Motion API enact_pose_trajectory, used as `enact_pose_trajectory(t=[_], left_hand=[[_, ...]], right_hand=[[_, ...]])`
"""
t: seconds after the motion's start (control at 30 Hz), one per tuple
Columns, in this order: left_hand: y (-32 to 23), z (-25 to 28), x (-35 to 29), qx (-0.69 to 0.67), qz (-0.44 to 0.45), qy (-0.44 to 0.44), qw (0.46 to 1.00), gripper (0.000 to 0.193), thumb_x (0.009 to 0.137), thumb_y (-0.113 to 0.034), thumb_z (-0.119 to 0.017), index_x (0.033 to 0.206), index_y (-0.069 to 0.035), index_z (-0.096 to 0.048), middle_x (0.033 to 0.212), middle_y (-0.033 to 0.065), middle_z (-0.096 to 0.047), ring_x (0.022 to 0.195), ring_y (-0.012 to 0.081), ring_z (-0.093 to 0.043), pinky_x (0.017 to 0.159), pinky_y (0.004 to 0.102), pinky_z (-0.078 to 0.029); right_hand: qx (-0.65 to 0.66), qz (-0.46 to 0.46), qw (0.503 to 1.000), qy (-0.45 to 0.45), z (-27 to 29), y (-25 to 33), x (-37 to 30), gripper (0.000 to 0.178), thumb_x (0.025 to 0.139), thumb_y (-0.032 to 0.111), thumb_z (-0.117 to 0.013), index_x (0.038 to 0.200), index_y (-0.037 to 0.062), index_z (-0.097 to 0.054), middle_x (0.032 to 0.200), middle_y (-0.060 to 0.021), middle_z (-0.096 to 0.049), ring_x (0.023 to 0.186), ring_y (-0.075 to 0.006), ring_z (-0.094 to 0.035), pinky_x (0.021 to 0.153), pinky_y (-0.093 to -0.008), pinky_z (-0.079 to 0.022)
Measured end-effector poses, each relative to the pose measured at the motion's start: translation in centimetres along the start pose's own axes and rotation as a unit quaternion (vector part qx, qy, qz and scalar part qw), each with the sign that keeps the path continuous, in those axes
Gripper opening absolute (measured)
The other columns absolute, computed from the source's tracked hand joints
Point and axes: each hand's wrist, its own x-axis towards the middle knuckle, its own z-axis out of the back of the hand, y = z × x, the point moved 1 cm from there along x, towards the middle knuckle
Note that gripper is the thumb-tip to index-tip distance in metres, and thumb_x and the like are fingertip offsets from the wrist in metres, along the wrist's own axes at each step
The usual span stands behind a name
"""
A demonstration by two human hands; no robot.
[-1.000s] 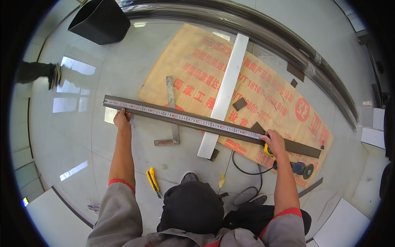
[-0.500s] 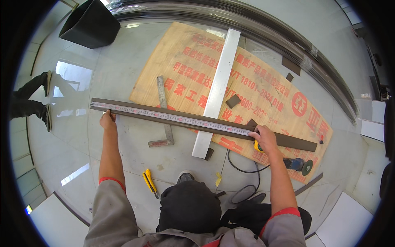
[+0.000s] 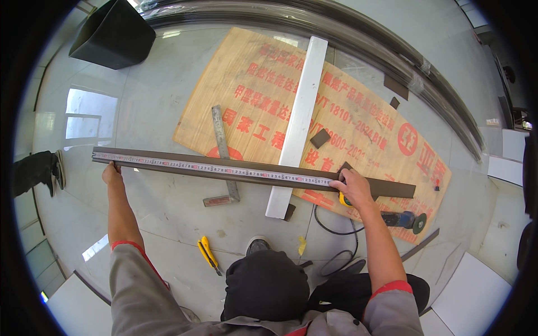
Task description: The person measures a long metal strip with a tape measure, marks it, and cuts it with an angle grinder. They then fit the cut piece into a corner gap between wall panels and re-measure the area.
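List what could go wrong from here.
The dark strip crosses over the white bar, so it might shift if the left hand slips, upsetting the reading on the tape measure.
The black cable of the grinder lies looped and could become a trip hazard.
The yellow cutter near the shoe might get kicked.

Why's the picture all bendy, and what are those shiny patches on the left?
Head view: the fisheye lens bends the long strips near the top; also in head view, the patches are glare on the floor, probably window light; head view again: the tape looks fairly sharp.
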Motion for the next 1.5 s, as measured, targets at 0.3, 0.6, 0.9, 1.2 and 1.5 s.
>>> enact_pose_trajectory(t=[0.3, 0.6, 0.9, 1.2, 1.5], left_hand=[[1.0, 0.2, 4.4, 0.049, 0.007, -0.012, 0.999, 0.015, 0.095, -0.010, -0.066, 0.098, 0.005, -0.066, 0.090, 0.0108, -0.069, 0.071, 0.0185, -0.067, 0.057, 0.0249, -0.056], [2.1, -7.1, -19.4, 0.352, -0.445, 0.089, 0.819, 0.027, 0.097, -0.013, -0.060, 0.115, 0.006, -0.065, 0.117, 0.0167, -0.067, 0.108, 0.0311, -0.064, 0.092, 0.0410, -0.051], [13.2, -9.4, -61.6, 0.178, -0.568, 0.649, 0.473, 0.064, 0.088, -0.016, -0.054, 0.146, 0.008, -0.041, 0.155, 0.0267, -0.037, 0.146, 0.0388, -0.035, 0.123, 0.0499, -0.023], [13.0, -8.8, -63.5, 0.297, -0.625, 0.626, 0.359, 0.052, 0.096, -0.017, -0.044, 0.140, 0.011, -0.044, 0.151, 0.0285, -0.042, 0.143, 0.0373, -0.041, 0.118, 0.0498, -0.031], [12.9, -10.3, -65.1, 0.261, -0.605, 0.647, 0.383, 0.053, 0.096, -0.018, -0.047, 0.142, 0.008, -0.044, 0.153, 0.0261, -0.041, 0.143, 0.0349, -0.041, 0.119, 0.0475, -0.031]], right_hand=[[-0.007, -0.002, 1.000, -0.021, -1.4, 2.5, 0.6, 0.041, 0.085, 0.045, -0.074, 0.089, 0.0061, -0.061, 0.089, -0.0121, -0.061, 0.086, -0.0321, -0.062, 0.074, -0.0441, -0.049], [-0.029, -0.039, 0.998, -0.025, -0.5, 0.8, -0.2, 0.041, 0.084, 0.045, -0.075, 0.093, 0.0064, -0.063, 0.091, -0.0114, -0.061, 0.086, -0.0308, -0.063, 0.075, -0.0429, -0.051], [-0.026, 0.057, 0.995, -0.074, -2.1, 1.4, 1.2, 0.041, 0.083, 0.041, -0.073, 0.103, 0.0050, -0.073, 0.098, -0.0203, -0.069, 0.093, -0.0390, -0.065, 0.080, -0.0463, -0.052], [-0.031, -0.003, 0.998, -0.058, -4.4, 0.8, -0.7, 0.041, 0.074, 0.033, -0.085, 0.086, 0.0033, -0.059, 0.085, -0.0152, -0.060, 0.081, -0.0377, -0.062, 0.073, -0.0482, -0.050], [-0.106, 0.203, 0.972, -0.049, 1.2, 6.0, -2.8, 0.046, 0.075, 0.032, -0.082, 0.109, 0.0055, -0.065, 0.104, -0.0156, -0.066, 0.093, -0.0360, -0.066, 0.079, -0.0469, -0.054]])
